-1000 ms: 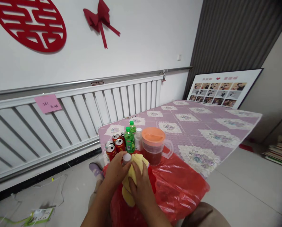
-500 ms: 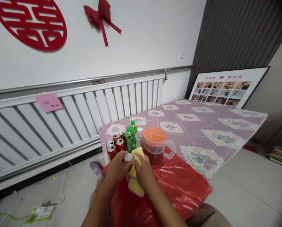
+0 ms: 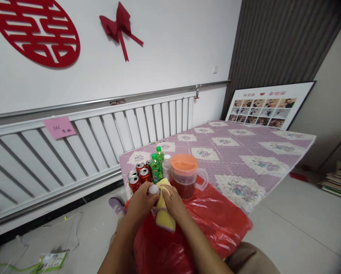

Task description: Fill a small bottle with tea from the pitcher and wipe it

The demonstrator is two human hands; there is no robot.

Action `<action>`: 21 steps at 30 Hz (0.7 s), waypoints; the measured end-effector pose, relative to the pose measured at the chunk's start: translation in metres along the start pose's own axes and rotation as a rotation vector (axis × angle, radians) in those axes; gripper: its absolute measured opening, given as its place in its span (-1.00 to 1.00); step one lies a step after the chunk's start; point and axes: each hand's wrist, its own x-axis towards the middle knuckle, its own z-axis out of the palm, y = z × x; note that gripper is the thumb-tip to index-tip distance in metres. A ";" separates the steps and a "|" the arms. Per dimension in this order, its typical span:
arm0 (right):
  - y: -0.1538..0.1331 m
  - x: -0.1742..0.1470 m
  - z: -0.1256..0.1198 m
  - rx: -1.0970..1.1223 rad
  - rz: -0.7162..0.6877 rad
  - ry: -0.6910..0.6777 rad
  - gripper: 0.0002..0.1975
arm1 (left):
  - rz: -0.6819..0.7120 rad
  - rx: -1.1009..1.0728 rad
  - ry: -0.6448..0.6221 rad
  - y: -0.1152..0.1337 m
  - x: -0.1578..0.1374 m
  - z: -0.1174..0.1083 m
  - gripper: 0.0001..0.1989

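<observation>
My left hand (image 3: 143, 198) is closed around the top of a bottle with a white cap (image 3: 153, 190); most of the bottle is hidden by the hands and cloth. My right hand (image 3: 172, 201) grips a yellow cloth (image 3: 165, 220) and presses it against the bottle's side, the loose end hanging down. Beneath both hands lies a red plastic bag (image 3: 213, 215), over the table edge and the lap. Just beyond stands a clear pitcher (image 3: 184, 186) with an orange lid and dark contents. Green-capped bottles (image 3: 156, 169) and a clear bottle (image 3: 166, 167) stand left of it.
Several red drink cans (image 3: 144, 176) cluster at the table's left corner. A purple quilted cloth (image 3: 204, 167) with floral patches covers the table. Behind it runs a white radiator (image 3: 107, 133). A photo board (image 3: 262, 104) leans at the far right, and stacked books (image 3: 338, 182) lie beyond the table.
The view has shifted slightly. Both hands keep their hold on the bottle and the yellow cloth, and the cloth's hanging end has moved a little upward.
</observation>
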 end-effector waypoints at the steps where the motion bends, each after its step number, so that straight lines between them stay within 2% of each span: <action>1: 0.003 0.002 -0.001 -0.007 0.000 -0.015 -0.61 | -0.002 0.002 0.004 0.001 0.000 0.001 -0.78; 8: 0.030 -0.030 0.015 -0.136 0.126 -0.045 -0.59 | -0.029 0.070 0.046 0.009 -0.003 0.006 -0.80; 15: 0.029 -0.044 0.016 -0.283 0.186 -0.062 -0.65 | -0.068 0.159 0.061 0.014 0.000 0.004 -0.77; 19: 0.029 -0.046 0.018 -0.316 0.191 -0.072 -0.65 | -0.036 0.117 -0.005 0.009 0.004 -0.003 -0.73; 21: 0.030 -0.047 0.019 -0.316 0.185 -0.067 -0.63 | 0.018 0.056 -0.072 0.005 0.005 -0.006 -0.59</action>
